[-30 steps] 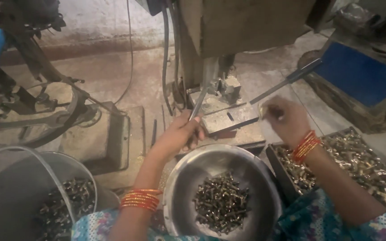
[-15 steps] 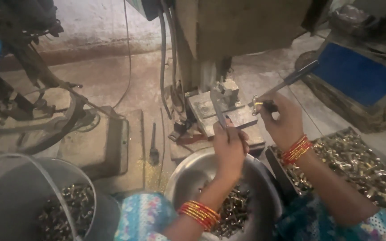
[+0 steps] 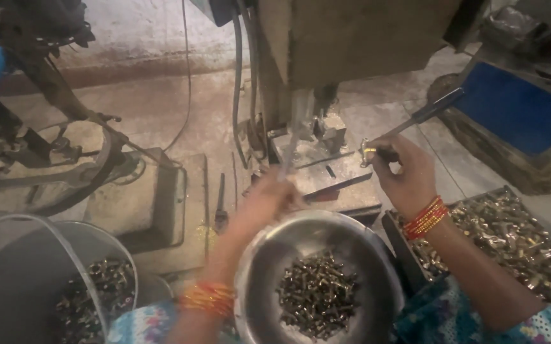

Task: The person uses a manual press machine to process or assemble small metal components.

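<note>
from the head view, my right hand point(image 3: 403, 175) is clamped on the thin metal lever point(image 3: 425, 114) beside the press block point(image 3: 326, 175). my left hand point(image 3: 266, 204) is blurred over the steel bowl point(image 3: 256, 274); i cannot tell if it is closed. the small metal parts point(image 3: 317, 296) in the bowl look light, stiff and slippery, best pinched across the shank with fingertips.

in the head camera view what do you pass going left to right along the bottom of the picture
Bucket holding small metal parts, then the left hand, blurred, above the steel bowl of small metal parts, then the right hand gripping a lever handle, then the tray of brass-coloured parts.
</note>
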